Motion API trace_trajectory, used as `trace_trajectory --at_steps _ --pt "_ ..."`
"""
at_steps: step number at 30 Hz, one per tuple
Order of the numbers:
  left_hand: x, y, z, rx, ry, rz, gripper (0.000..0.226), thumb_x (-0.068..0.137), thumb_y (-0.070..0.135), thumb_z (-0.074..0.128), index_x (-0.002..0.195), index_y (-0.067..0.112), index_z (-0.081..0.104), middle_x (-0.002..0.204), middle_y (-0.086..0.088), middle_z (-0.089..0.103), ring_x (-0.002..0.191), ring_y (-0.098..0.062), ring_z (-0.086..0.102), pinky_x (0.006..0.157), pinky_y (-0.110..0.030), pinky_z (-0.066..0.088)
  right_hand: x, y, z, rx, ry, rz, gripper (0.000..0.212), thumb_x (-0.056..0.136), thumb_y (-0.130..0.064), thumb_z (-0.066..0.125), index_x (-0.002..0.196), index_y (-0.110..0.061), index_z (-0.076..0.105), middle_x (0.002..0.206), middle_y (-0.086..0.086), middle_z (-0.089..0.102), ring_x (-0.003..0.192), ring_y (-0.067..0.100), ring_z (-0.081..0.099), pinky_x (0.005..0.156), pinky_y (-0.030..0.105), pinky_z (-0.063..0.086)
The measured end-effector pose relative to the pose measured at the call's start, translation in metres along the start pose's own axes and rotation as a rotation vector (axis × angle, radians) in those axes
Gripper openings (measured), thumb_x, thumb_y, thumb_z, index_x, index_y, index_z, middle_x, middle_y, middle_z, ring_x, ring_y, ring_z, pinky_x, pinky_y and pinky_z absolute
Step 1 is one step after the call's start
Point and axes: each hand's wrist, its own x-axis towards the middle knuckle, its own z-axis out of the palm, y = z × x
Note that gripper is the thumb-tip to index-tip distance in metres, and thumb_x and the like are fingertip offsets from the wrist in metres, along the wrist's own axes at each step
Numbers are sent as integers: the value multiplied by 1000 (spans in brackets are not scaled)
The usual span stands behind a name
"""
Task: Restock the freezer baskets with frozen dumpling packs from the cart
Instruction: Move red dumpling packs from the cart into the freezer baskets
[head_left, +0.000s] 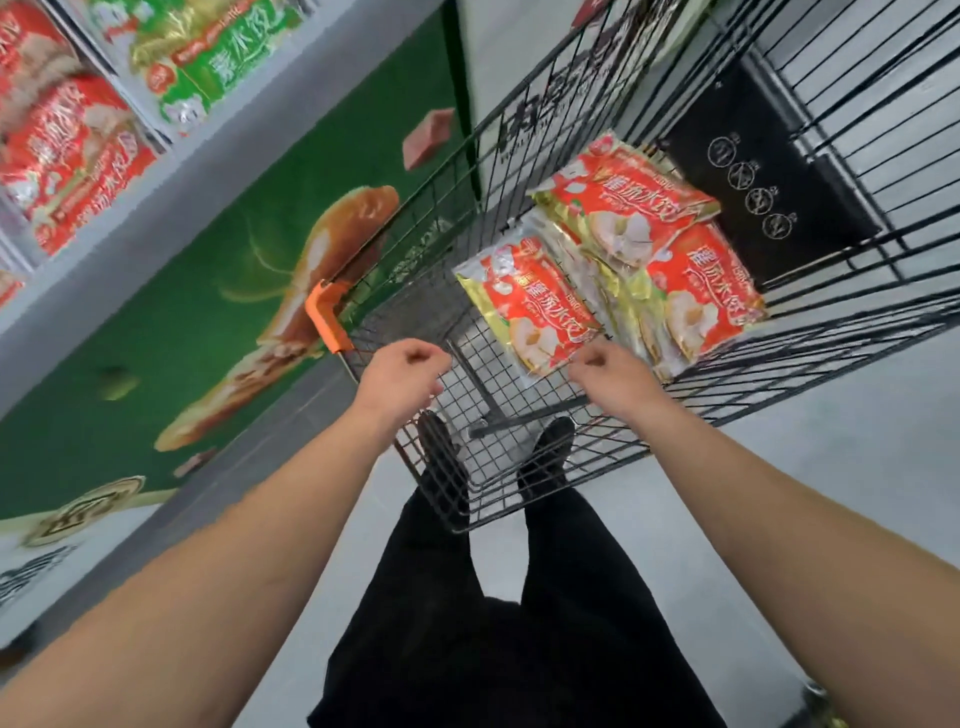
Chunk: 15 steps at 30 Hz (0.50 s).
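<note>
Packs remaining: several red dumpling bags lie in cart. Freezer baskets at left already hold red and green packs. Left hand and right hand hover over cart, each grip loosely curled, empty. Restocking unfinished.

freezer packs blurred and edge-cut, both hands' fingers curled under

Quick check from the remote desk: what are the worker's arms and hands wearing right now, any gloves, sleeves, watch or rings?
Nothing on either. The left hand and right hand are bare, with no gloves, and no rings show on the parts in view. Both forearms are uncovered from wrist to the frame edge, so no sleeves show, and there is no watch or band at the wrists. Lower down, black trousers and dark shoes are worn.
</note>
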Motion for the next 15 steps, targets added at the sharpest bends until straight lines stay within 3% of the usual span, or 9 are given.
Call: trace_trajectory --at_steps 4,7,12,15 --pt "36 -2 24 -14 -16 -62 7 92 27 63 90 24 69 95 -1 73 84 -18 72 80 -39 60 33 11 0 46 6 77 22 91 -29 59 105 -12 64 98 3 66 94 24 60 82 36 46" --pt "76 -10 44 -30 -36 -116 7 91 27 64 91 23 69 88 -2 72 92 -28 72 86 -44 60 64 22 12 68 31 153 22 89 -25 59 98 -6 65 95 6 68 89 22 59 86 38 46" --pt "142 -30 77 -22 -64 -173 8 86 25 64 80 21 69 83 1 72 85 -23 72 88 -46 59 121 38 46 148 -16 291 10 88 -21 58 81 -15 57 70 1 52 65 18 49 68 32 37" --pt "181 -41 98 -46 -58 -224 8 87 26 63 82 20 65 81 0 69 89 -30 73 89 -47 58 159 49 68 241 -17 356 21 78 -31 61 90 -14 61 81 2 58 80 23 58 79 39 50"
